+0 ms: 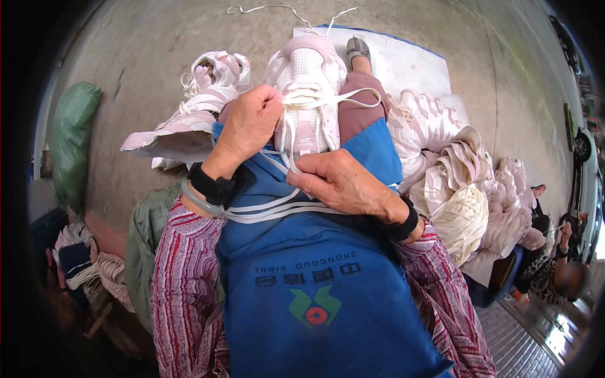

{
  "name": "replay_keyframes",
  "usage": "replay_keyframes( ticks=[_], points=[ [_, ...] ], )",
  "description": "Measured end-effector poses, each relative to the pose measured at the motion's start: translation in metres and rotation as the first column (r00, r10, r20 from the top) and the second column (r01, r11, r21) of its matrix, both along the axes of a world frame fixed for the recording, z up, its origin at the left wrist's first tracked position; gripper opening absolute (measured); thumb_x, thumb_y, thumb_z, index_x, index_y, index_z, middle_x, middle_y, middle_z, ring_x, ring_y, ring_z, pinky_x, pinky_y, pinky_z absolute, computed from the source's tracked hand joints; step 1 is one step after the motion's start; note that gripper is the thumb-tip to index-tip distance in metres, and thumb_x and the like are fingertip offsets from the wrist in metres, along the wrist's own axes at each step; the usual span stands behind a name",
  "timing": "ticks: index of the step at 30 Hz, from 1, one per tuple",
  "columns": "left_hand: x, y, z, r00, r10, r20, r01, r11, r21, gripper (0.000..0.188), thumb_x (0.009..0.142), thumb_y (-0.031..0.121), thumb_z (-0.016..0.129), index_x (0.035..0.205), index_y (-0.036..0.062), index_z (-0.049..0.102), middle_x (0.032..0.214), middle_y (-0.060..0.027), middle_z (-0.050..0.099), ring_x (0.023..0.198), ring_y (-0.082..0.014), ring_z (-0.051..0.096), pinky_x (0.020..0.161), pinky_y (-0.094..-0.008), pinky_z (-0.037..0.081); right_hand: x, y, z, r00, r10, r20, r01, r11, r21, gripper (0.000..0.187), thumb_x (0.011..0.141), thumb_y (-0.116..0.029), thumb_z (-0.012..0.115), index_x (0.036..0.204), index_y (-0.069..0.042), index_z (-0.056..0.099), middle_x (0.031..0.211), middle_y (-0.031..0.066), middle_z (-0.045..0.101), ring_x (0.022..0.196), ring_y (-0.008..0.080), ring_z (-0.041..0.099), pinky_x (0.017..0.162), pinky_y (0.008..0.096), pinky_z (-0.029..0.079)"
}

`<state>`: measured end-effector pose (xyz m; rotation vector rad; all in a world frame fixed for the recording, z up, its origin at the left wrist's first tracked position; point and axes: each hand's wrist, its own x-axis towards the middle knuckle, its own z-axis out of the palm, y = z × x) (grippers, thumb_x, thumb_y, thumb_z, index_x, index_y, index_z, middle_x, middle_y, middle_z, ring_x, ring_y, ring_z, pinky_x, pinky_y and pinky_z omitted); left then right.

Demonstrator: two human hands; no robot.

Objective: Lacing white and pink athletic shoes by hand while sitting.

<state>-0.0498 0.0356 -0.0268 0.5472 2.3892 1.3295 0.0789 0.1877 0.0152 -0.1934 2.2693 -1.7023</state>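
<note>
A pink and white shoe upper (305,66) lies across my lap, its toe pointing away from me. White shoelace (364,96) runs across its eyelets, with one loop standing out to the right. At the left edge of the lacing, my left hand (251,123) is closed in a pinch on the lace. Lower down, by the tongue, my right hand (343,183) pinches a strand of the same lace between thumb and fingers. More white laces (277,209) stretch across my blue apron (302,246), just under the right hand.
Other pink and white uppers (217,79) are heaped at the left. Stacked uppers (425,120) and a cream lace bundle (460,220) lie at the right. A white sheet (403,57) covers floor ahead. A green sack (75,145) stands far left; another person (554,277) sits far right.
</note>
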Motion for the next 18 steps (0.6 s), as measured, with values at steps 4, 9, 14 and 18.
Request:
replay_keyframes(
  ticks=[4,9,14,18],
  points=[
    [-0.002,0.0,0.007,0.966,-0.042,0.257,0.036,0.999,0.03,0.018,0.085,0.015,0.051,0.088,-0.0017,0.06,0.064,-0.0109,0.058,0.055,-0.0146,0.053,0.053,-0.0308,0.043,0.003,0.008,0.004,0.999,0.034,0.0,-0.034,0.999,-0.001,0.028,0.089,-0.016,0.056,0.072,0.004,0.051,0.06,0.02,0.047,0.051,0.0334,0.043,0.051,0.0404,0.037],
    [0.001,0.001,0.001,0.999,-0.049,0.011,0.05,0.991,-0.122,0.017,0.086,0.014,0.05,0.09,-0.001,0.056,0.07,-0.0142,0.059,0.059,-0.0237,0.057,0.056,-0.0356,0.045,0.01,0.029,0.03,0.993,0.093,0.067,-0.092,0.996,-0.014,0.028,0.089,-0.015,0.058,0.071,0.004,0.049,0.062,0.0188,0.045,0.053,0.0311,0.039,0.052,0.0379,0.037],
    [0.008,-0.002,-0.015,0.983,-0.038,-0.177,0.011,0.989,-0.149,0.016,0.086,0.014,0.051,0.093,-0.0004,0.05,0.075,-0.0158,0.057,0.07,-0.0251,0.057,0.063,-0.0358,0.044,0.015,0.045,0.032,0.979,0.198,0.048,-0.199,0.98,-0.003,0.026,0.09,-0.016,0.059,0.075,0.003,0.052,0.062,0.0156,0.047,0.054,0.0249,0.041,0.054,0.0349,0.038],
    [0.013,-0.004,-0.001,0.994,-0.033,-0.107,0.019,0.991,-0.133,0.017,0.086,0.012,0.05,0.095,-0.002,0.051,0.078,-0.0245,0.062,0.079,-0.0401,0.061,0.072,-0.0461,0.046,0.021,0.048,0.026,0.984,0.02,0.176,0.004,0.99,-0.138,0.023,0.095,-0.02,0.056,0.088,0.002,0.061,0.065,0.0048,0.052,0.061,0.011,0.046,0.058,0.0287,0.04]
  ],
)
